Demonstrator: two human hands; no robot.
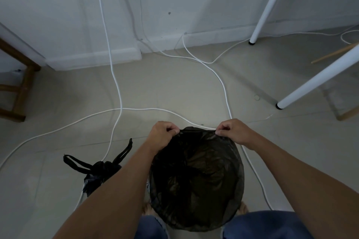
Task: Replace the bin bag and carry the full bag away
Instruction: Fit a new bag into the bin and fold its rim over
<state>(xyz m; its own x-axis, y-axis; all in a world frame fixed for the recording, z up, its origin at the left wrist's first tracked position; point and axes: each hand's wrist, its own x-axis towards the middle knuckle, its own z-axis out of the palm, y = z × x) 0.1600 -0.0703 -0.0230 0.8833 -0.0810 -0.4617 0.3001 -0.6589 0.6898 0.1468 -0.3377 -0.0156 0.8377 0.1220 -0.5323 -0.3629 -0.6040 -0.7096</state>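
A round bin stands on the floor between my knees, lined with a thin black bag (196, 178) whose mouth is spread over the rim. My left hand (162, 135) pinches the bag's far edge at the left of the rim. My right hand (233, 131) pinches the same edge at the right. The bin itself is almost wholly covered by the bag. To the left on the floor lies a tied full black bag (97, 174) with two handle loops sticking up, partly hidden behind my left forearm.
Several white cables (120, 93) snake across the tiled floor around the bin. Two white table legs (318, 77) stand at the right, a wooden stool (21, 85) at the left. A white wall with a skirting board closes the back.
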